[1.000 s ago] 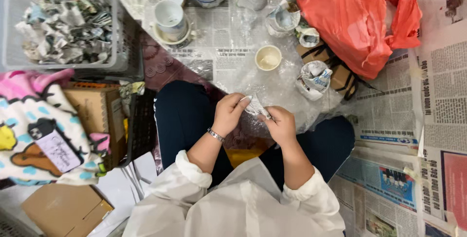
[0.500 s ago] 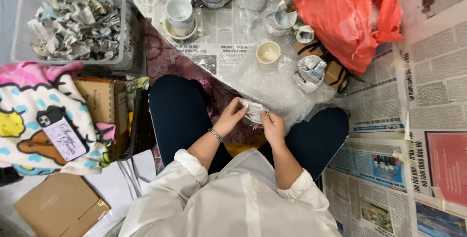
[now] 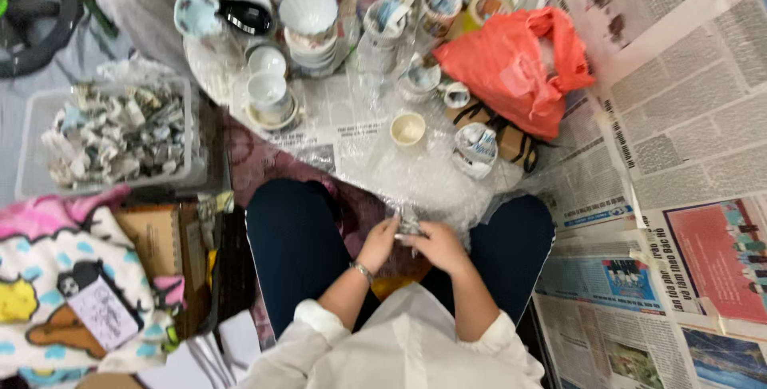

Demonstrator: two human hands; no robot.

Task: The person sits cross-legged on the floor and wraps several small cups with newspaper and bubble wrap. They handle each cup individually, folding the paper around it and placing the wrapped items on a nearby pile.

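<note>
Floor (image 3: 96, 69) carries everything, spread with newspaper sheets (image 3: 679, 117) across the right side and far middle. On the paper: orange plastic bag (image 3: 511, 65), small cream cup (image 3: 407, 128), stacked white cups and bowls (image 3: 272, 89), clear bubble wrap (image 3: 423, 177). Left edge: clear plastic bin (image 3: 112, 137) of crumpled newspaper, patterned blanket (image 3: 56, 277), cardboard pieces (image 3: 156, 237).

Both hands, left (image 3: 379, 243) and right (image 3: 438, 245), meet between the knees, fingers curled inward, forearms angled together.
</note>
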